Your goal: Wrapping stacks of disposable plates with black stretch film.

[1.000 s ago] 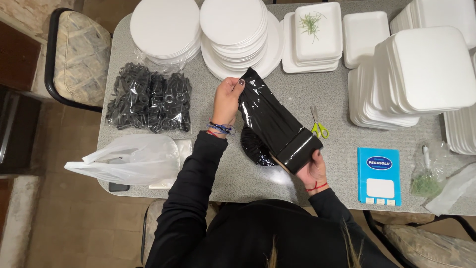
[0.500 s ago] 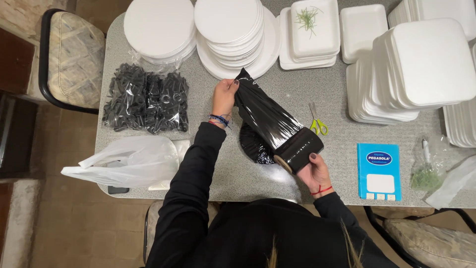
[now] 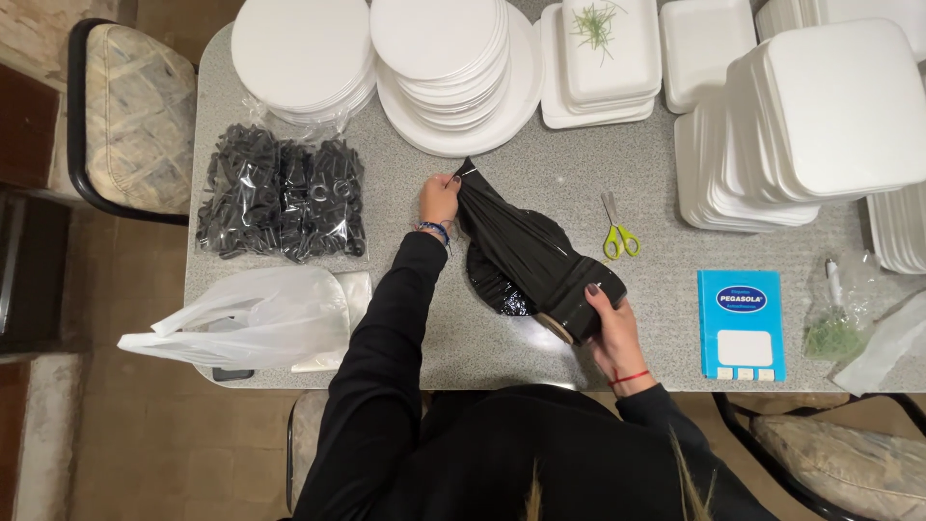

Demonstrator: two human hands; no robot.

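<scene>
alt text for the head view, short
Seen from above, a person's left hand and right hand stretch a roll of black plastic bags over a grey table crowded with white foam plates and trays.

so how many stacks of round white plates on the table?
2: left stack at the table's far edge above the black bagged parts, right stack beside it. More may lie out of view.

Glossy black film on the roll (image 3: 540, 260), a tan core end just showing. Black sleeves on both arms; a blue bracelet at the left hand (image 3: 439, 198), a red thread at the right hand (image 3: 612, 323), dark polish on its nails. Speckled grey tabletop (image 3: 579, 183). White foam plates (image 3: 439, 58) and white trays (image 3: 820, 106). Yellow-green scissors (image 3: 617, 232). Bright blue packet (image 3: 741, 323) with a white panel. Black plastic pieces in clear bags (image 3: 285, 198). Translucent white carrier bag (image 3: 256, 314).
</scene>
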